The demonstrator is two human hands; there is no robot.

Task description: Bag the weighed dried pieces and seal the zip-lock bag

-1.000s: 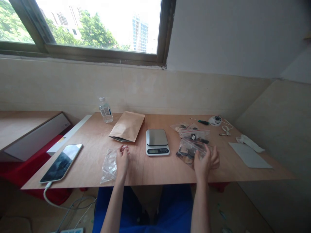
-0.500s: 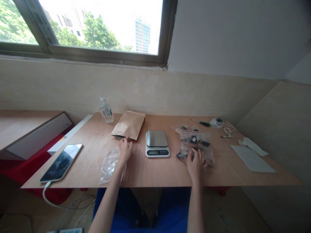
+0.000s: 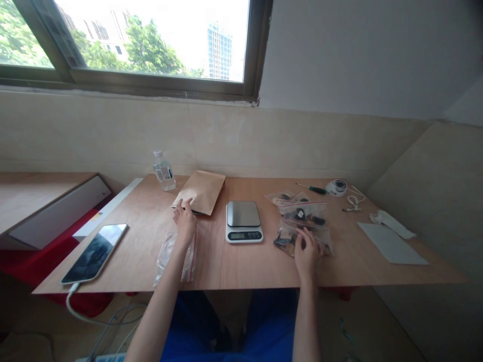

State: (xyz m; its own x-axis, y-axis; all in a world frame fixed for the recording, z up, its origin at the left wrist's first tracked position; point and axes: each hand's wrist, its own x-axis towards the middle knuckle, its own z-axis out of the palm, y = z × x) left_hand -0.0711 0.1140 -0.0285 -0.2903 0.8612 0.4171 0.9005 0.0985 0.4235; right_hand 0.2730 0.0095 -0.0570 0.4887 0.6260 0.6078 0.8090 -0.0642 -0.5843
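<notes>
The left hand (image 3: 184, 221) is half curled, its fingertips at the lower edge of a kraft envelope (image 3: 200, 192) (whether they grip it, I can't tell). A clear zip bag (image 3: 175, 259) lies under the wrist. The right hand (image 3: 307, 254) is also half curled, fingers resting on a zip bag of dark parts (image 3: 302, 239), its hold unclear. A second bag (image 3: 303, 213) touches that one. A scale (image 3: 243, 221) sits between the hands, and a phone (image 3: 94, 253) lies well left on the wooden table (image 3: 234, 266).

Envelope (image 3: 202, 192) — kraft brown; shorts (image 3: 230, 332) — blue.
</notes>
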